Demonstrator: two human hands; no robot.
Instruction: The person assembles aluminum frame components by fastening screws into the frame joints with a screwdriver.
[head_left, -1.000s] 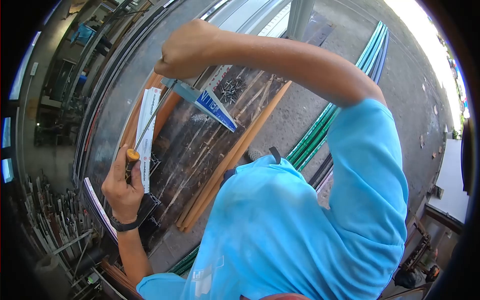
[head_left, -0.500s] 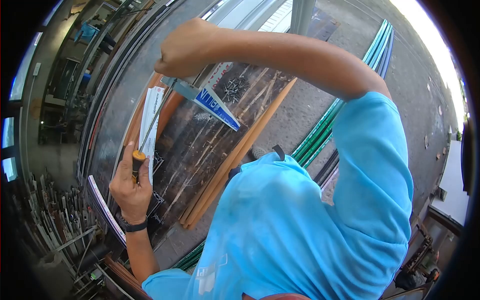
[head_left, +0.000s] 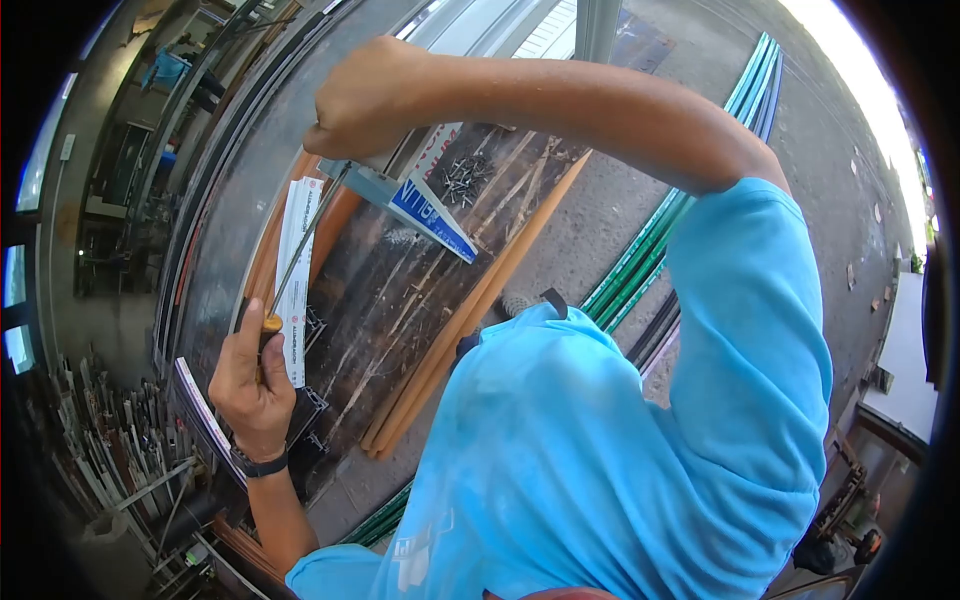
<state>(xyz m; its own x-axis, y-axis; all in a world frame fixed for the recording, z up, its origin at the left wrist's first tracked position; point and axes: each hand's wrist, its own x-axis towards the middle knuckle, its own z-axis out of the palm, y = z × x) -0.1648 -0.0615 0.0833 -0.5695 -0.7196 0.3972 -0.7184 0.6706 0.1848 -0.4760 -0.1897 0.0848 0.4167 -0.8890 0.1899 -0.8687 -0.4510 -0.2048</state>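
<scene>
The left hand [head_left: 252,395] pinches a screwdriver [head_left: 272,324] by its yellow handle, shaft slanting up to a grey profile [head_left: 371,185]. The right hand [head_left: 366,98] curls there, grip hidden from me. Small fasteners [head_left: 464,180] lie beyond.

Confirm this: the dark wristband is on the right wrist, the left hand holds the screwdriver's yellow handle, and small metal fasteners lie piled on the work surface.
No: the head view shows the dark wristband at the wrist of the left hand. That hand does hold the screwdriver's yellow handle, and small metal fasteners lie piled on the work surface.
</scene>
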